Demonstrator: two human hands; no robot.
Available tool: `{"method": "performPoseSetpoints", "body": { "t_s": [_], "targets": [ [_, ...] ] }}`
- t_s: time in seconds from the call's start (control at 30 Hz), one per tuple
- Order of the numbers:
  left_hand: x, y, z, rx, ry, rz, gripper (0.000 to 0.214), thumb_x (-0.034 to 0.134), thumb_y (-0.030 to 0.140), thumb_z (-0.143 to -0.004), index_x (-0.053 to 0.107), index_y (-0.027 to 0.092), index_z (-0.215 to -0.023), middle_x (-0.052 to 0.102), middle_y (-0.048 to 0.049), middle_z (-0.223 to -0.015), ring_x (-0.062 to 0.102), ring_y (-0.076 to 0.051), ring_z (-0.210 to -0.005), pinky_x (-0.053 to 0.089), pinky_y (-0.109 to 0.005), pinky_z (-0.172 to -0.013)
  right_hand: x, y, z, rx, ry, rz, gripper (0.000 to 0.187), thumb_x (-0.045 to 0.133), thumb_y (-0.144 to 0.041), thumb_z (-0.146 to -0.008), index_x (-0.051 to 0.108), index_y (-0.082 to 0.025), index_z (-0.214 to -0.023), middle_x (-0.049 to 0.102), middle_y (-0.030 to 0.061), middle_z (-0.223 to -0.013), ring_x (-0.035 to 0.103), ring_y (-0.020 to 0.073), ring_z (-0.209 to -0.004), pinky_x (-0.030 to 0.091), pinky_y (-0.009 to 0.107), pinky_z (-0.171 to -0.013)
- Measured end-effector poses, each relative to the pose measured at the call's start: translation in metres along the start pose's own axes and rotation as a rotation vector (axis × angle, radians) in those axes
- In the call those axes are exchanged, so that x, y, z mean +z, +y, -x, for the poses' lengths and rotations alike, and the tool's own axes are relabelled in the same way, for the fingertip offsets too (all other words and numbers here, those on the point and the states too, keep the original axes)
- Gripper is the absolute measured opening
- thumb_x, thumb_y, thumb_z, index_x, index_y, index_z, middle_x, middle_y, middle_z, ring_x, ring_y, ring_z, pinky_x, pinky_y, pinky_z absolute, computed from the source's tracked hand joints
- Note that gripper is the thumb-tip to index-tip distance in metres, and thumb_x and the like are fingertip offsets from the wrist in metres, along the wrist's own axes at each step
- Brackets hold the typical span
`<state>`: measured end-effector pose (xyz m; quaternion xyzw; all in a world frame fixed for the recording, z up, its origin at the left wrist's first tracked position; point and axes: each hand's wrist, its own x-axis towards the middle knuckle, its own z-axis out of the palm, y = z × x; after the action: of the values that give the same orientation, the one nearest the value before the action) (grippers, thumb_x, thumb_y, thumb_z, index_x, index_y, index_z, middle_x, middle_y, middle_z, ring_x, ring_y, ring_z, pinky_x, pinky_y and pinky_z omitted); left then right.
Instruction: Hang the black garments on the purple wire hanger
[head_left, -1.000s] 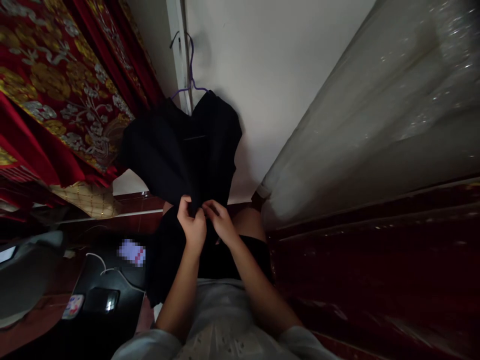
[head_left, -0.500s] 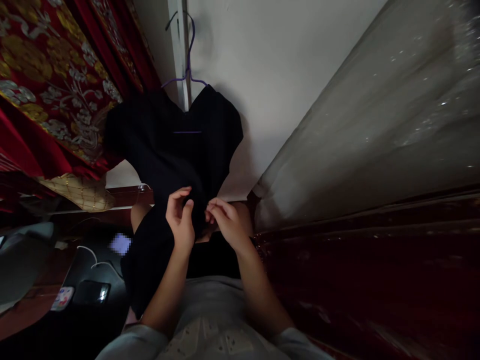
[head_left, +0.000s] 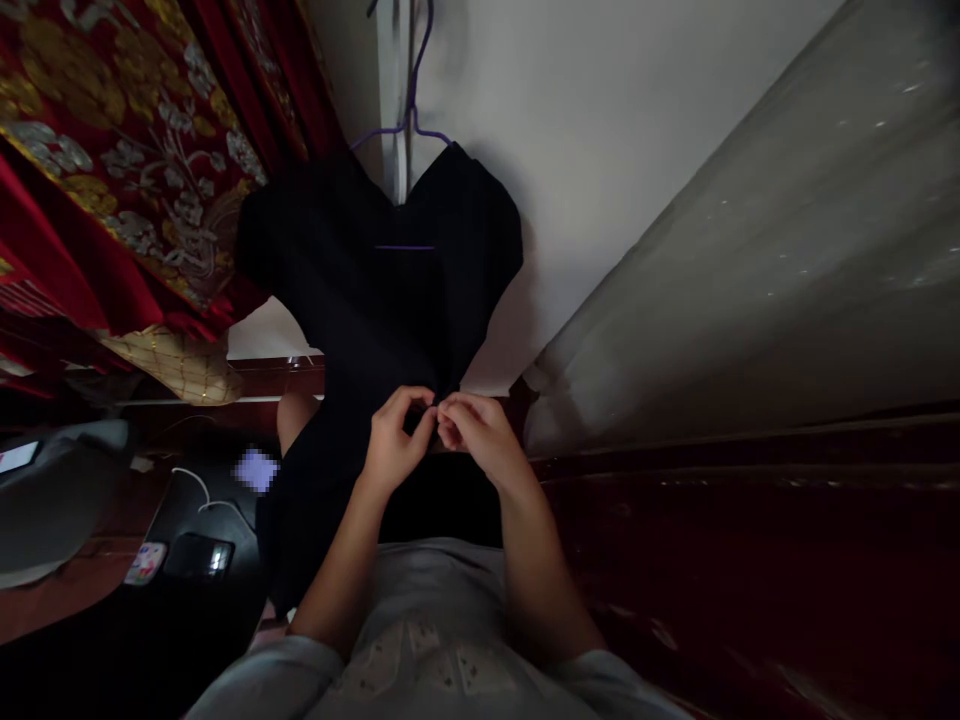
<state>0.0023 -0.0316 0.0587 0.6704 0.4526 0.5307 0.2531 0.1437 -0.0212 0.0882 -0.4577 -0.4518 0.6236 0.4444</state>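
Observation:
A black garment (head_left: 375, 300) hangs on a purple hanger (head_left: 409, 125) against the white wall, its lower part draping down over my lap. My left hand (head_left: 394, 450) and my right hand (head_left: 480, 435) meet at the garment's lower right edge. Both hands pinch the dark cloth between thumb and fingers, fingertips almost touching each other. What exactly lies between the fingertips is too dark to make out beyond the fabric.
A red curtain with gold flowers (head_left: 112, 150) hangs at the left. A pale shiny cover (head_left: 750, 280) slopes at the right above dark red wood (head_left: 750, 560). Lower left, a phone (head_left: 199, 555), a white cable (head_left: 199, 490) and a small card lie on a dark surface.
My hands have shifted right along the garment and closed together on its edge. The left hand, loosely open half a second ago, now pinches the cloth. The view has shifted slightly.

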Motion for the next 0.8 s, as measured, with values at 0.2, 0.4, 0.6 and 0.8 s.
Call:
{"method": "performPoseSetpoints", "body": {
  "t_s": [0.2, 0.4, 0.6, 0.8],
  "targets": [
    [0.012, -0.009, 0.008, -0.116, 0.105, 0.068, 0.003, 0.062, 0.019, -0.095, 0.065, 0.019, -0.095, 0.070, -0.0062, -0.090, 0.070, -0.018, -0.086, 0.057, -0.031, -0.080, 0.000, 0.004, -0.004, 0.043, 0.049, 0.009, 0.027, 0.071, -0.045, -0.070, 0.066, -0.018, -0.070, 0.055, -0.0018, -0.048, 0.045, 0.0093, -0.041, 0.030, 0.023, -0.043],
    [0.008, -0.004, 0.001, -0.188, 0.088, 0.099, 0.011, 0.061, 0.017, -0.094, 0.060, 0.019, -0.083, 0.066, -0.0028, -0.081, 0.067, -0.016, -0.077, 0.056, -0.028, -0.074, 0.009, 0.008, -0.017, -0.036, 0.101, -0.016, 0.031, 0.073, -0.047, -0.072, 0.070, -0.017, -0.072, 0.060, 0.0013, -0.053, 0.047, 0.0087, -0.043, 0.028, 0.022, -0.041],
    [-0.009, -0.009, -0.017, -0.140, 0.186, 0.057, 0.010, 0.060, 0.010, -0.091, 0.058, 0.019, -0.087, 0.066, -0.0016, -0.083, 0.068, -0.015, -0.076, 0.055, -0.026, -0.072, 0.021, -0.009, -0.057, -0.027, -0.061, -0.027, 0.031, 0.077, -0.045, -0.068, 0.071, -0.015, -0.067, 0.058, 0.0011, -0.051, 0.044, 0.0071, -0.043, 0.026, 0.022, -0.042],
    [-0.021, -0.020, -0.024, -0.141, 0.307, 0.059, 0.015, 0.065, 0.011, -0.091, 0.056, 0.020, -0.098, 0.066, -0.0017, -0.088, 0.069, -0.015, -0.081, 0.056, -0.025, -0.074, 0.036, -0.016, -0.078, 0.007, -0.142, -0.131, 0.024, 0.075, -0.035, -0.065, 0.071, -0.012, -0.065, 0.053, -0.0009, -0.047, 0.040, 0.0051, -0.041, 0.022, 0.021, -0.042]
  ]
}}
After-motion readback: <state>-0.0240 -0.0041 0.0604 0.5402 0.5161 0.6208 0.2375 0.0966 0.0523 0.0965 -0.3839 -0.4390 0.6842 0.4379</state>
